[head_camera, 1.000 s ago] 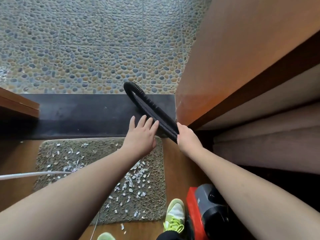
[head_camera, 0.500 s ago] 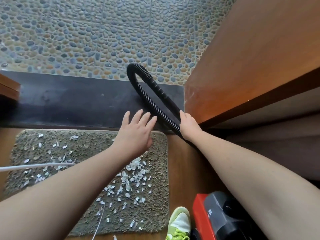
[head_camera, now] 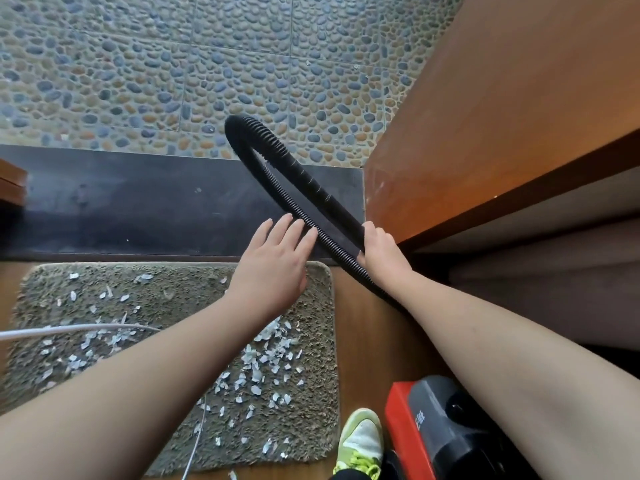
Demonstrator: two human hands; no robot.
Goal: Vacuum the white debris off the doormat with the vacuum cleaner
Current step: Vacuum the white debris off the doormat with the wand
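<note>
Gripping the black ribbed vacuum hose (head_camera: 277, 161), my right hand (head_camera: 382, 252) holds it looped; my left hand (head_camera: 273, 268), fingers straight, reaches beside it. White debris flakes (head_camera: 263, 365) lie scattered on the grey-brown shaggy doormat (head_camera: 173, 299); the red-and-black vacuum cleaner (head_camera: 440, 431) sits at lower right.

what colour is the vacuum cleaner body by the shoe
Red casing with a black top, seen in the head view: vacuum cleaner body, just right of the green shoe.

Right hand (head_camera: 382, 252) grips black looped hose (head_camera: 277, 157). Left hand (head_camera: 273, 268), fingers straight, at hose's 9 o'clock. Doormat (head_camera: 311, 410) with white debris (head_camera: 256, 368) below; red-black vacuum cleaner (head_camera: 436, 431) at 5 o'clock.
</note>
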